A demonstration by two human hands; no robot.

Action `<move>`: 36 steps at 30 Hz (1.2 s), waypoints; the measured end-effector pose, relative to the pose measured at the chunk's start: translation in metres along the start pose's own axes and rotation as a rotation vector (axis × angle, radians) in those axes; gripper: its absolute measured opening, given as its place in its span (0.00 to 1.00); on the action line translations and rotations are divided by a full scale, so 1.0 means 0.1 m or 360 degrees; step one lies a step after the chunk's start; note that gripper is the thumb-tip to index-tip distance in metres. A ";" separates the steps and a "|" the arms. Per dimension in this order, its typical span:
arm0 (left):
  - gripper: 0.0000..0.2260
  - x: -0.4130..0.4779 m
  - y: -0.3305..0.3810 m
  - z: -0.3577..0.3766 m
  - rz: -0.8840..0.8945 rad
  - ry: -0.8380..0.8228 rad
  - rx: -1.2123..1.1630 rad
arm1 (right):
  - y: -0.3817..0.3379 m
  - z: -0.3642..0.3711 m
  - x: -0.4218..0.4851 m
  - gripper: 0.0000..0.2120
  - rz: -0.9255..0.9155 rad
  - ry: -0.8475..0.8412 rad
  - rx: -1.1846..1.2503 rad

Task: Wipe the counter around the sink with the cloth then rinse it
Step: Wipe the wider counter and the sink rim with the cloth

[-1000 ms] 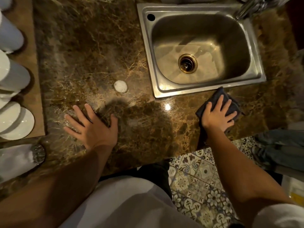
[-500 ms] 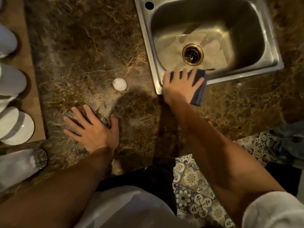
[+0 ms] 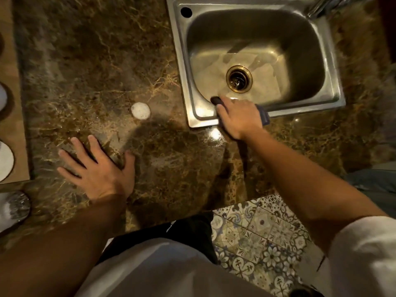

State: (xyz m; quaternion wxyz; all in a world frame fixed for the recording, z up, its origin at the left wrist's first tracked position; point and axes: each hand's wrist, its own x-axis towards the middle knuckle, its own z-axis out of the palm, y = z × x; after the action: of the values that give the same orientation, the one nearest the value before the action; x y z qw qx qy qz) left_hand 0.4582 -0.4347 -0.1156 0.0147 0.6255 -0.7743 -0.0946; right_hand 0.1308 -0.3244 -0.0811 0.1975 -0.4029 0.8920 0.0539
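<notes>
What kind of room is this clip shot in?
Most likely a kitchen: a steel sink set into a brown marble counter, white dishes at the left edge, patterned floor tiles below.

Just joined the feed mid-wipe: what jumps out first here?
The steel sink at upper right, its brass drain gleaming. The right hand presses a dark cloth over the sink's near rim; the left hand lies flat on the brown marble counter, near a small white disc.

Brown marble counter (image 3: 90, 61) bears a white disc (image 3: 140, 111).
</notes>
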 end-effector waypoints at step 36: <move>0.40 -0.02 0.01 -0.06 -0.0024 -0.0278 0.0085 | -1.69 0.23 -0.42 0.33 -0.0023 -0.0085 0.2063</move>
State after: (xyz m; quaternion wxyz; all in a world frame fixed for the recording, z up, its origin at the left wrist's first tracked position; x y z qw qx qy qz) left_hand 0.4581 -0.4333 -0.1089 -0.0702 0.6209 -0.7701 -0.1282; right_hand 0.2883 -0.4019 -0.0752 0.4230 -0.2066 0.7358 -0.4868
